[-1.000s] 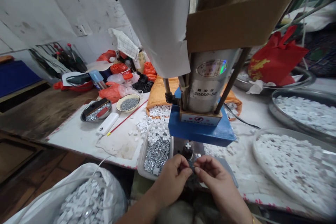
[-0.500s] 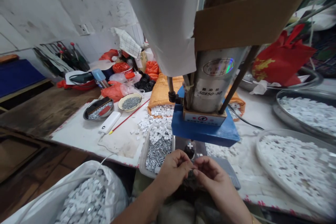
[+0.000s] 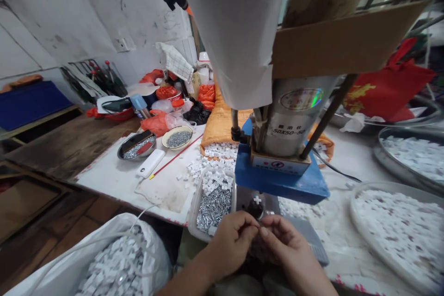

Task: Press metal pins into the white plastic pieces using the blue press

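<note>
- L hand [image 3: 234,240]: thumb & fingers bent in, tips brought tog. in a pinch; can't tell if a small pc is gripped, fingers hide it.
- R hand [image 3: 291,249]: thumb & index also pinched, tips v. close to L tips; contents hidden, can't tell if gripping.
- Both hands at table's near edge, in front of press [image 3: 294,120] w/ blue block [image 3: 280,178].
- White cross pc [image 3: 257,200] sits on dark holder [image 3: 255,211], just beyond fingertips, below block.
- Tub [image 3: 193,217] just L of holder: metal pins [image 3: 213,206] in it, white pcs [image 3: 217,181] heaped at far end.
- Grey flat plate [image 3: 309,239] on table, R of R hand.
- Orange sack [image 3: 225,118] behind tub, more white pcs at its mouth.
- Far R: round tray [image 3: 354,216] full of white pcs; metal pan [image 3: 380,156] behind it, same kind of load.
- Lower L: white bag [image 3: 156,240] w/ white pcs inside.
- Table L side: bowl [image 3: 167,144] of small metal bits, red stick [image 3: 177,156] & white power bank [image 3: 151,163] nearby.
</note>
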`<action>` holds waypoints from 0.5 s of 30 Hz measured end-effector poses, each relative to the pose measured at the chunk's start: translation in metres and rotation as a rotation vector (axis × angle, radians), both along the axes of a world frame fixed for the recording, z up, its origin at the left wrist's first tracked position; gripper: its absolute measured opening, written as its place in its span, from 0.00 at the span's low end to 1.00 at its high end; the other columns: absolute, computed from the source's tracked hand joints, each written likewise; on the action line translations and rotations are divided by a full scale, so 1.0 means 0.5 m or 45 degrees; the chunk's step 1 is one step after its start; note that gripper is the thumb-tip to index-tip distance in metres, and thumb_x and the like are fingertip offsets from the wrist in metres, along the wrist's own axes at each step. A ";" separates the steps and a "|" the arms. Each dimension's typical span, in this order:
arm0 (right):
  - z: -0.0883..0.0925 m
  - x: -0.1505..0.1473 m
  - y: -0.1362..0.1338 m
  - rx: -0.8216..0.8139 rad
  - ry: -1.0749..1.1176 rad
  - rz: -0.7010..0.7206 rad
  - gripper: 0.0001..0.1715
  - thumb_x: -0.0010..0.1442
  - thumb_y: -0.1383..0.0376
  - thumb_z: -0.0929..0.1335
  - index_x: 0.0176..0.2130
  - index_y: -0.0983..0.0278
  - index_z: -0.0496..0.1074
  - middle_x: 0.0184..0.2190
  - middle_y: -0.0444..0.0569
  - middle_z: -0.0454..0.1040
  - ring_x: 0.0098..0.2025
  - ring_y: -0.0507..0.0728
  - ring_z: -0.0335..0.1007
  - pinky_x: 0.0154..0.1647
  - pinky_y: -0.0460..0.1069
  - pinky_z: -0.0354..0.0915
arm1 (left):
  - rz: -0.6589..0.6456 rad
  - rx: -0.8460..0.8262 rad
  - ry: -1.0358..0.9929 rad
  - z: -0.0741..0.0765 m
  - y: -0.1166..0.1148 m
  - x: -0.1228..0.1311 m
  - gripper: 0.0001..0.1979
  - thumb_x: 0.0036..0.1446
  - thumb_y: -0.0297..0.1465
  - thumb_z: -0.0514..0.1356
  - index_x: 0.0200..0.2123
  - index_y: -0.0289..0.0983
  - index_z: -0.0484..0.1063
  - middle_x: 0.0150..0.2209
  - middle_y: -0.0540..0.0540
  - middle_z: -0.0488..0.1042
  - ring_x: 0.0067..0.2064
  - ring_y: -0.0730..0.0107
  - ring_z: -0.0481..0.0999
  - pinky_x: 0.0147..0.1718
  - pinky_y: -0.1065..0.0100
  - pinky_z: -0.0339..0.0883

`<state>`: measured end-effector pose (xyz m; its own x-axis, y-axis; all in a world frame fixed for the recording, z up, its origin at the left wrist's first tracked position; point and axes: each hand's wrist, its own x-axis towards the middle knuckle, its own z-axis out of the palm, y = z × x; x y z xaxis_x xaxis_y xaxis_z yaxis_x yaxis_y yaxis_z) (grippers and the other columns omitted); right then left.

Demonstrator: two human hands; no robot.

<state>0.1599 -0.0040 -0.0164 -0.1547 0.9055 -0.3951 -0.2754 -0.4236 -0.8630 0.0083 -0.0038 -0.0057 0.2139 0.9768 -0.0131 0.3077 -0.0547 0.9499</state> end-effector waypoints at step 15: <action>-0.016 0.022 0.003 -0.033 -0.135 -0.138 0.28 0.36 0.46 0.75 0.33 0.60 0.71 0.13 0.36 0.59 0.14 0.46 0.50 0.13 0.42 0.45 | 0.127 0.180 0.986 -0.083 0.172 -0.087 0.09 0.56 0.22 0.51 0.35 0.36 0.70 0.39 0.39 0.73 0.39 0.58 0.72 0.40 0.63 0.61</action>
<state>0.1708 -0.0024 -0.0243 -0.0125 0.9039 -0.4276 -0.2289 -0.4189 -0.8787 -0.0350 0.0823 -0.0470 0.1061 0.9944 0.0030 0.8881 -0.0961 0.4496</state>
